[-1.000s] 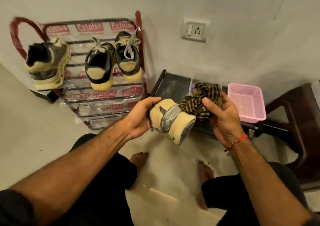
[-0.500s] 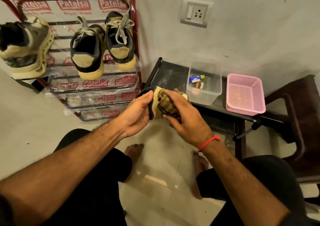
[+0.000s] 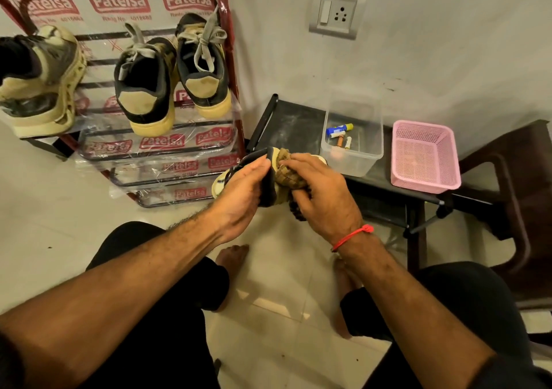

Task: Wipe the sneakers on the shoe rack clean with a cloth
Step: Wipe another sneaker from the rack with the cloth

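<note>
Cream-soled sneaker (image 3: 270, 179) is gripped in the left hand (image 3: 243, 191) above the floor, long axis running left to right; the right hand (image 3: 321, 193) presses the cloth (image 3: 288, 173) onto it.

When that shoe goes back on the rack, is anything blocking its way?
Nothing visible does. The sneaker in the left hand has open air up to the rack; a gap shows on the top shelf between the lone shoe and the pair.
</note>
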A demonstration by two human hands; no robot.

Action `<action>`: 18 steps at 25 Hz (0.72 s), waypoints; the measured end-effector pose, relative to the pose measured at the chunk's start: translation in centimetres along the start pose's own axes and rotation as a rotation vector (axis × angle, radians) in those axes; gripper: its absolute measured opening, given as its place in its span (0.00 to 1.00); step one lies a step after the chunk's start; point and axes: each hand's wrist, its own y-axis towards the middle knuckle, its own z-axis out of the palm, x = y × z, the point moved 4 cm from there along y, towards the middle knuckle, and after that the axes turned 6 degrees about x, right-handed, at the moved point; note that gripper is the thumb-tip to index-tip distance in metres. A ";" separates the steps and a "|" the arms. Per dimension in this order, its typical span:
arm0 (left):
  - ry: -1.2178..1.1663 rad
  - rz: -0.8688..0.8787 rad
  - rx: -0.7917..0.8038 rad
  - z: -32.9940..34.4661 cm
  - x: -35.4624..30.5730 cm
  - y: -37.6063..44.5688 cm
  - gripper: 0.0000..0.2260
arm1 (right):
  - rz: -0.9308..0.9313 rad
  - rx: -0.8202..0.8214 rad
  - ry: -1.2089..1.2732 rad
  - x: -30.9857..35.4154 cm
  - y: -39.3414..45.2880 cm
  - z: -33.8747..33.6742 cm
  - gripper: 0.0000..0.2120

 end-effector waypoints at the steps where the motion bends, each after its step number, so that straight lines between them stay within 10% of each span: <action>1: -0.071 0.015 -0.007 -0.2 -0.5 0.0 0.16 | -0.059 0.023 -0.002 1.1 -0.7 0.8 0.22; 7: -0.129 0.082 0.030 -0.8 -1.9 0.1 0.15 | -0.224 -0.110 -0.031 3.7 -0.7 -0.1 0.19; 12: -0.057 0.039 0.078 -0.6 -0.7 -0.1 0.15 | 0.149 -0.472 0.693 2.0 0.9 -5.1 0.16; 18: 0.056 0.037 0.040 0.4 0.1 -0.3 0.10 | 0.134 0.055 -0.118 0.9 1.4 -2.1 0.25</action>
